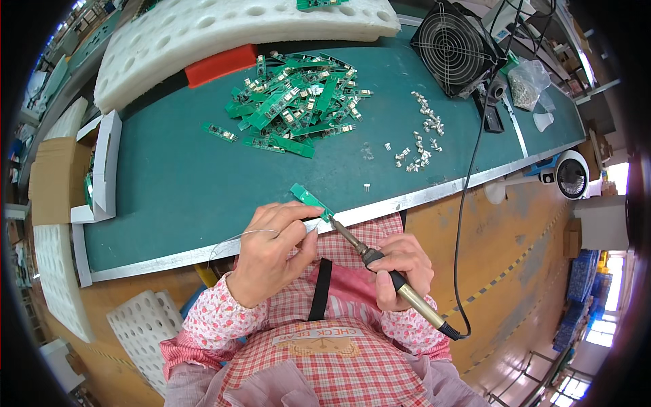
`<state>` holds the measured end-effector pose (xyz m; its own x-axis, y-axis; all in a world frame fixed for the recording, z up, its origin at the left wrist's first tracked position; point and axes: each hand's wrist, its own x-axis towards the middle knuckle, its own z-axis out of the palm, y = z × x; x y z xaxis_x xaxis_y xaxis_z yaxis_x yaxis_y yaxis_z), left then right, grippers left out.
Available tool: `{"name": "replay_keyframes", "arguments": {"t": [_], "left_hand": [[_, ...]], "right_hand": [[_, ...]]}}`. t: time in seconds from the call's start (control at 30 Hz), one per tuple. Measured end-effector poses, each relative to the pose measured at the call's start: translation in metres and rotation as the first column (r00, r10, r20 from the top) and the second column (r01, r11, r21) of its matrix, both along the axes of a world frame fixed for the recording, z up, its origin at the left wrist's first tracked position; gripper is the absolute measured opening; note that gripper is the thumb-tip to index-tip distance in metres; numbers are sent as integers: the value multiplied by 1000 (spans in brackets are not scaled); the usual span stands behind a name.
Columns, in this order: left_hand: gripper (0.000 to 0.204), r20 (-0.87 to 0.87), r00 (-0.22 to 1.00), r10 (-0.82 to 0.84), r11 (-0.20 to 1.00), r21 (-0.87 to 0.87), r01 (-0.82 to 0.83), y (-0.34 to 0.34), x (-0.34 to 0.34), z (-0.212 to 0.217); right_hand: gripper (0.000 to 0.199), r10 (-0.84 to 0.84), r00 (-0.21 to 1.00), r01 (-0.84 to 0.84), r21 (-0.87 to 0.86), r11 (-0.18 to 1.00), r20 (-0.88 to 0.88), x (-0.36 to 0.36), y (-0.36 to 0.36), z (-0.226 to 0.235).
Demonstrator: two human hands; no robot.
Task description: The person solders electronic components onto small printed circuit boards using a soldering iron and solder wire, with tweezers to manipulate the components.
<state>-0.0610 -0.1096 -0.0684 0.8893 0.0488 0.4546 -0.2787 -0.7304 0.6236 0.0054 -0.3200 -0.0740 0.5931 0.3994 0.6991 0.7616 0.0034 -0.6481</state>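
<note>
A soldering iron [411, 298] is held in my right hand [403, 264], its fingers wrapped round the dark grip. The iron's tip touches the near end of a narrow green circuit board [308, 197] at the table's front edge. My left hand [274, 244] is closed on a thin solder wire [230, 239], which loops out past the back of the hand. Its index fingertip reaches the board's near end beside the iron tip. Whatever lies under the fingertips is hidden. Close by on the table lies a small metal-pinned connector [367, 187].
A heap of green circuit boards [298, 102] fills the table's [169, 183] middle back, near a red block [220, 65] and white foam [237, 20]. Loose connectors [427, 122] lie to the right. A black fan [453, 47] stands behind them. The iron's cord [468, 217] hangs at right.
</note>
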Motion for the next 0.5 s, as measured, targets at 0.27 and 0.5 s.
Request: {"name": "replay_keyframes", "arguments": {"t": [0.27,0.5], "left_hand": [[22,-8,1000,-1,1000,-18,1,0,1,0],[23,-6,1000,9,1000,-27,-9,-1,0,-1]], "right_hand": [[12,-13,1000,13,-20,1000,-6,-1,-2,0],[10,-72,997,74,45,996,-40,9,-13,1]]}}
